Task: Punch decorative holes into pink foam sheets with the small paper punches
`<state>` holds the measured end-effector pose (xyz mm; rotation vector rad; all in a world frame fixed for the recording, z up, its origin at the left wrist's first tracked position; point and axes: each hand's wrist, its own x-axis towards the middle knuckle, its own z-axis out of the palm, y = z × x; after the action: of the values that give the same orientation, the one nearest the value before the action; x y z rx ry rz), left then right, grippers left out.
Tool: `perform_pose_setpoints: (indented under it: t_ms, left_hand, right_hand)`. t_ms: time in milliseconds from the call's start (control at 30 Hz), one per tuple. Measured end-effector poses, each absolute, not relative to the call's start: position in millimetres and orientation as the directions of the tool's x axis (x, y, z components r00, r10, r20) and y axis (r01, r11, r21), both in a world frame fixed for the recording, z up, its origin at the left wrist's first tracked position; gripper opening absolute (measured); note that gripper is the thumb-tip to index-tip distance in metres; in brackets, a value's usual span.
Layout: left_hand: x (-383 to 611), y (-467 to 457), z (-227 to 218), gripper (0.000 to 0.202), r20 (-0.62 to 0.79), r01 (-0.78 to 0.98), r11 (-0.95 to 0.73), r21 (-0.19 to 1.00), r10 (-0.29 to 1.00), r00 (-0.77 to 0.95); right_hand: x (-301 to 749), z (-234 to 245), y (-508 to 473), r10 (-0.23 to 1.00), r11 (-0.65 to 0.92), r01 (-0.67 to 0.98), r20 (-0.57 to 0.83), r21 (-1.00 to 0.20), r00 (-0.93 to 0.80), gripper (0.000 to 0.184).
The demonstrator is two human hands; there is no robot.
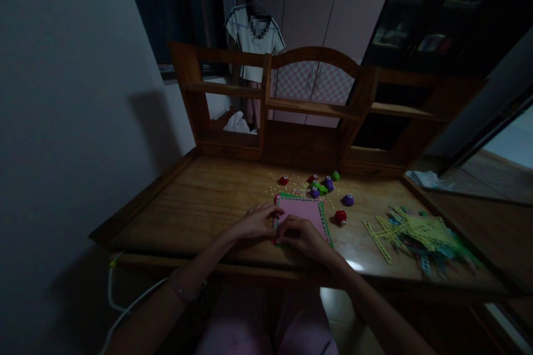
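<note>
A pink sheet of paper (303,212) lies on a green sheet with a punched border, on the wooden desk (208,205). My left hand (255,222) rests at the sheets' left edge, fingers curled onto it. My right hand (303,237) covers the near left corner, fingers bent and pressed on the paper. Both hands touch the sheets close together. Whether either pinches the paper is hard to tell in the dim light.
Several small craft punches, red (340,217), purple (348,199) and green (335,176), sit beyond the sheets amid paper bits. A heap of punched yellow and green paper strips (412,233) lies at the right. A wooden shelf unit (308,105) stands at the desk's back.
</note>
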<state>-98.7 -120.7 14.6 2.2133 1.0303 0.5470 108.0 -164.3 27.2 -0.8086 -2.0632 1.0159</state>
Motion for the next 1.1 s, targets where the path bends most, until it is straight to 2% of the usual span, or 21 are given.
perform_pose_setpoints:
  t_ms: [267, 433, 1000, 1100]
  left_hand:
    - [-99.3, -122.8, 20.2, 0.062, 0.101, 0.525, -0.508, 0.683, 0.777, 0.621]
    - [-97.0, -128.3, 23.8, 0.06, 0.096, 0.557, -0.492, 0.669, 0.8, 0.592]
    - [-93.1, -131.4, 25.1, 0.061, 0.092, 0.593, -0.485, 0.643, 0.817, 0.569]
    - [-91.5, -133.4, 24.7, 0.06, 0.101, 0.614, -0.48, 0.627, 0.831, 0.547]
  right_hand:
    - [121.7, 31.4, -166.1, 0.731, 0.513, 0.237, 0.275, -0.825, -0.624, 0.012]
    - [128.7, 32.3, -167.5, 0.758, 0.484, 0.252, 0.257, -0.838, -0.6, 0.02]
    - [132.7, 36.0, -172.1, 0.769, 0.466, 0.271, 0.234, -0.843, -0.595, 0.015]
    - [137.4, 41.7, -170.9, 0.775, 0.442, 0.276, 0.208, -0.853, -0.597, 0.026]
